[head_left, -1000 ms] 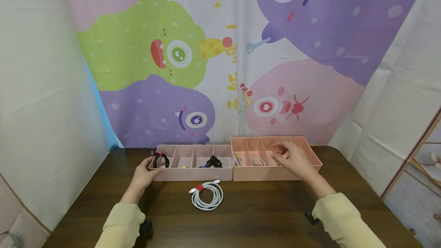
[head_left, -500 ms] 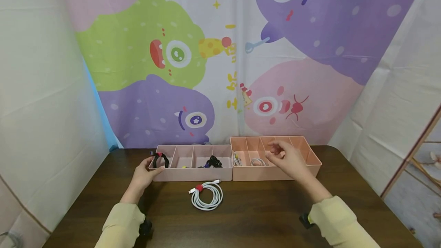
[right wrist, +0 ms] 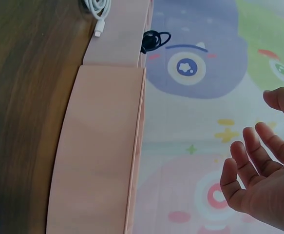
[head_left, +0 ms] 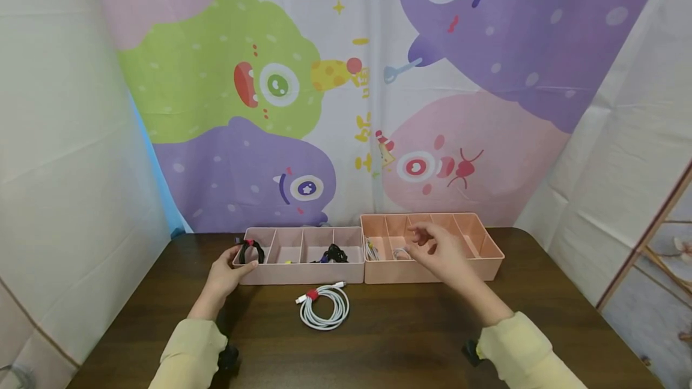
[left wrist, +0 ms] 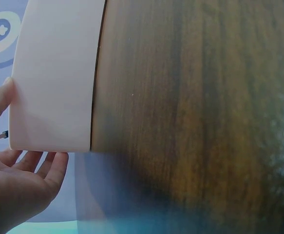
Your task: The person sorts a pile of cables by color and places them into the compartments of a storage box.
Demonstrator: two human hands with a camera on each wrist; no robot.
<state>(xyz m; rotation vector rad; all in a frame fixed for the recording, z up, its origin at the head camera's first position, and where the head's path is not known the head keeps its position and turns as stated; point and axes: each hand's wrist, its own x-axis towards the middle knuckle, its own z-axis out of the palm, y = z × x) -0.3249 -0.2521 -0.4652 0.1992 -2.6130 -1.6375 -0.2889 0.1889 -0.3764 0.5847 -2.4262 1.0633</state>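
My left hand [head_left: 226,270] grips the left front corner of a pale pink divided organizer box [head_left: 303,274], thumb at the rim and fingers against the end wall [left wrist: 51,97]. Beside the thumb, a black cable [head_left: 251,251] with a red tie stands in the leftmost compartment. Over the peach divided organizer box [head_left: 459,273] hovers my right hand [head_left: 440,254], holding nothing, its fingers loosely bent in the right wrist view [right wrist: 263,170]. Below it, a coiled white cable [head_left: 400,253] lies in one compartment. Another white cable [head_left: 372,249] sits in the peach box's leftmost compartment.
A coiled white cable with a red tie [head_left: 324,308] lies on the dark wooden table [head_left: 378,347] in front of the boxes. The pale box also holds a black cable bundle [head_left: 335,253]. A cartoon-print curtain [head_left: 346,107] hangs right behind both boxes.
My right hand has drifted left above the peach box, from its middle-right compartments toward the coiled white cable. The left hand has stayed at the pale box's corner.
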